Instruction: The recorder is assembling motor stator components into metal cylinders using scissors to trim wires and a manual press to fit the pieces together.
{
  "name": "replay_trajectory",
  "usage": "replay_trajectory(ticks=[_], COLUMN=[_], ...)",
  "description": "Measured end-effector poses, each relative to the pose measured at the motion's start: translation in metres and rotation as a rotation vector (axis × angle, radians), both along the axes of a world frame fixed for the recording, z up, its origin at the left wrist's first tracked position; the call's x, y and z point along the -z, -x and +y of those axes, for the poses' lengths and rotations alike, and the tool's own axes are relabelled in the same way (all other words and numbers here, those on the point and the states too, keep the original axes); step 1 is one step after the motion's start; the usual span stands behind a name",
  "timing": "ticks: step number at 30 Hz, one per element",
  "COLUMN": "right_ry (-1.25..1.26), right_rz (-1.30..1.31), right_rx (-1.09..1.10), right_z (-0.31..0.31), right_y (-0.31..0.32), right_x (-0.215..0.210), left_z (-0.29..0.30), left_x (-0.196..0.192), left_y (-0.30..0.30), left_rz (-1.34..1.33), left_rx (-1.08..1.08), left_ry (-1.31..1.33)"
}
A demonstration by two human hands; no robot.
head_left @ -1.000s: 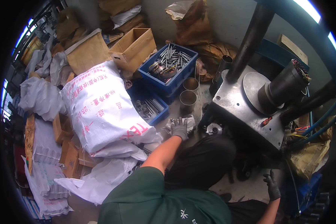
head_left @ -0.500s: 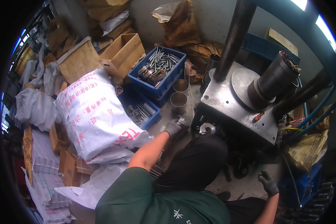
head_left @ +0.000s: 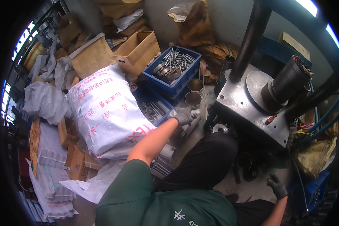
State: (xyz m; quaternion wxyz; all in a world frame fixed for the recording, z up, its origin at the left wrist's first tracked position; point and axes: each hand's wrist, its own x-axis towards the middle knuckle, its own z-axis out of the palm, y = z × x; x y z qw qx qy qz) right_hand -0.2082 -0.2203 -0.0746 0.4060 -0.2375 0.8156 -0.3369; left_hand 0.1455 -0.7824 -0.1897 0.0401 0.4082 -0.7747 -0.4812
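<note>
My left hand (head_left: 184, 116), in a grey glove, reaches forward over the floor beside the lower blue crate (head_left: 154, 110) of metal parts. Its fingers are curled and something pale shows at the fingertips; I cannot tell whether it is held. Two open metal cans (head_left: 193, 98) stand just beyond the hand. A second blue crate (head_left: 172, 67) filled with long metal pins sits behind them. My right hand (head_left: 278, 187), in a dark glove, hangs low at the right with fingers apart, holding nothing, below the grey steel press machine (head_left: 248, 103).
A large white printed sack (head_left: 103, 109) lies to the left against the crates. Cardboard boxes (head_left: 137, 49), brown paper bags and white bags crowd the back and left. A dark cylinder (head_left: 288, 81) and a black column (head_left: 250, 35) rise from the machine. My black-trousered knee (head_left: 207, 158) is in front.
My left hand has lifted forward from near the machine's base, closer to the two cans. The right hand has stayed low at the right.
</note>
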Motion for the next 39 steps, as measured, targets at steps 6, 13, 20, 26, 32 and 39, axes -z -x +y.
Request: replay_trajectory(ticks=[6,13,20,26,32,39], right_ry=[-0.008,-0.121,-0.126,-0.132,-0.019,0.75], right_rz=[-0.019,-0.033,-0.029,-0.015,0.207,-0.121], right_rx=[0.04,0.08,0.131,0.091,-0.049,-0.129], right_z=[-0.001,0.01,0.023,0.018,0.013,-0.154], right_y=[-0.003,-0.007,0.003,0.01,0.005,-0.094], right_x=[0.009,0.008,0.009,0.006,0.005,-0.117], left_z=[-0.012,-0.037,-0.034,-0.048,-0.055,0.019], left_x=[0.136,0.136,0.1,0.03,-0.057,-0.225], left_y=[0.031,0.052,0.023,-0.044,-0.071,-0.09], left_rz=[-0.436,-0.818,-1.058,-0.478,0.036,0.688], left_rx=[0.33,0.523,0.671,0.402,-0.065,-0.048], left_ry=[0.372,0.371,0.644,0.727,0.286,-0.028])
